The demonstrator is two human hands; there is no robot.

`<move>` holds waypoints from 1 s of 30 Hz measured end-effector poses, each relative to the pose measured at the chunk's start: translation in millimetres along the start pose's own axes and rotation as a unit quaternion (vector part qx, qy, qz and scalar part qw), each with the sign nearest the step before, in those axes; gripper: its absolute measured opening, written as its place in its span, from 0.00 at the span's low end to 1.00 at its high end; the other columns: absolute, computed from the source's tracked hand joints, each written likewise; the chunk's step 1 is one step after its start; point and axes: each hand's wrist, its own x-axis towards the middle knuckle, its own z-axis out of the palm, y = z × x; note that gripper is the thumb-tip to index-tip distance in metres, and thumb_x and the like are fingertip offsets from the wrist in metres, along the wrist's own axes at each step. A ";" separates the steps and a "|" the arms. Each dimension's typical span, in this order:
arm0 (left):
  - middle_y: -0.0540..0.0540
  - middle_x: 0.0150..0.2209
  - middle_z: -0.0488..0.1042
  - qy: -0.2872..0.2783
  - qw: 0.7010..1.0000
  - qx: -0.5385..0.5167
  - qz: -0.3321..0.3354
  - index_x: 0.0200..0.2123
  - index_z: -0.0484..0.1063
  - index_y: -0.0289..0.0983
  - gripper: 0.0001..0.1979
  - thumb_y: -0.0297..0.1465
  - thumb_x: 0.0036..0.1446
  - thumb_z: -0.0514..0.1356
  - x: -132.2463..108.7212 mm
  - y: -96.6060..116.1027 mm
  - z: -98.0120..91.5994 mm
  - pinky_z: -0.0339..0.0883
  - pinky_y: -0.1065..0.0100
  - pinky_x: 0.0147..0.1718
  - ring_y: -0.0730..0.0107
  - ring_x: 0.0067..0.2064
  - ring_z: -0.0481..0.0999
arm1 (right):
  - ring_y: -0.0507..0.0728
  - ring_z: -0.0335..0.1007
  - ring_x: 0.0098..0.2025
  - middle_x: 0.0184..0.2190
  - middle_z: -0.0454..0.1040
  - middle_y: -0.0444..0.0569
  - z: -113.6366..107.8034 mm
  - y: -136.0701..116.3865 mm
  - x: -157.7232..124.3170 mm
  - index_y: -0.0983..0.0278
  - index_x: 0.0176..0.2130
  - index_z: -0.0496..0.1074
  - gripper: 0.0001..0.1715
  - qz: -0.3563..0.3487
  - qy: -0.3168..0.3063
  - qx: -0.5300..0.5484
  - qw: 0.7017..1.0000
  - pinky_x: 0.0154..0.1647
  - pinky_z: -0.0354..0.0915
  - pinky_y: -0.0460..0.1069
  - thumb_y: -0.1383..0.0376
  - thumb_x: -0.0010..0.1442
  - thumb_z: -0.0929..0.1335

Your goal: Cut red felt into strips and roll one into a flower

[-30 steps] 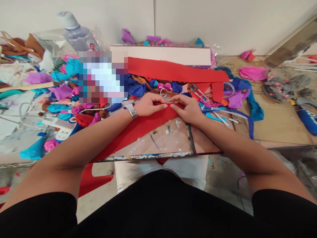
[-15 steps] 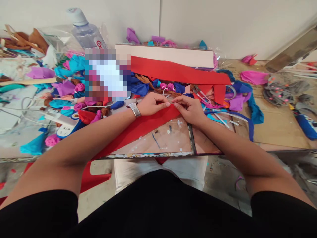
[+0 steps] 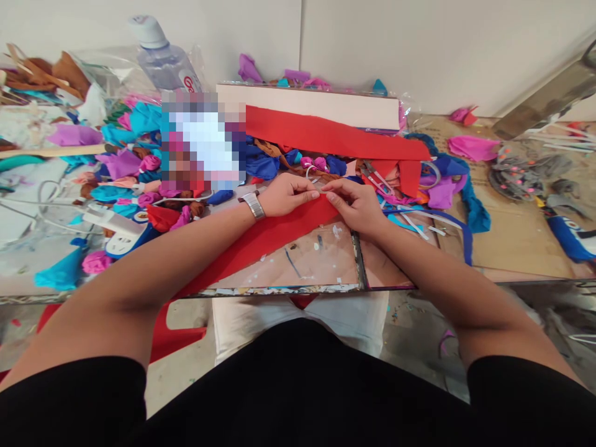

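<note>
With thumbs and fingers nearly closed, the left hand (image 3: 287,195) and right hand (image 3: 356,203) pinch the far end of the red strip (image 3: 274,236), its remaining length flat and apparently unworked on the near worktop (image 3: 321,268).

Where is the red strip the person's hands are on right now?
In the head view, the red strip slants across the table, mostly left of centre, from beneath the left forearm up to the left hand and right hand.
</note>
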 end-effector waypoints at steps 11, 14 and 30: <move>0.51 0.23 0.66 0.008 0.999 -0.041 -0.008 0.28 0.74 0.34 0.30 0.56 0.67 0.61 1.7 3.2 -1.3 0.55 0.71 0.28 0.76 0.26 0.59 | 0.60 0.84 0.44 0.47 0.87 0.48 -1.4 1.2 -0.4 0.59 0.51 0.82 0.14 -0.029 -0.001 -0.022 0.999 0.51 0.77 0.55 0.65 0.66 0.71; 0.50 0.24 0.70 0.013 0.999 -0.047 -0.014 0.31 0.77 0.33 0.30 0.56 0.66 0.62 1.3 4.0 -0.6 0.58 0.71 0.28 0.76 0.27 0.62 | 0.60 0.84 0.42 0.45 0.87 0.49 -1.1 3.2 0.2 0.59 0.49 0.82 0.12 -0.014 0.005 -0.030 0.999 0.48 0.78 0.54 0.64 0.66 0.72; 0.44 0.36 0.84 0.000 1.000 -0.029 -0.002 0.40 0.84 0.33 0.21 0.47 0.65 0.65 1.3 6.1 0.6 0.69 0.69 0.38 0.69 0.36 0.77 | 0.60 0.83 0.41 0.41 0.87 0.50 -2.0 -1.7 2.1 0.59 0.45 0.84 0.09 -0.037 0.020 -0.062 0.997 0.46 0.77 0.54 0.62 0.67 0.73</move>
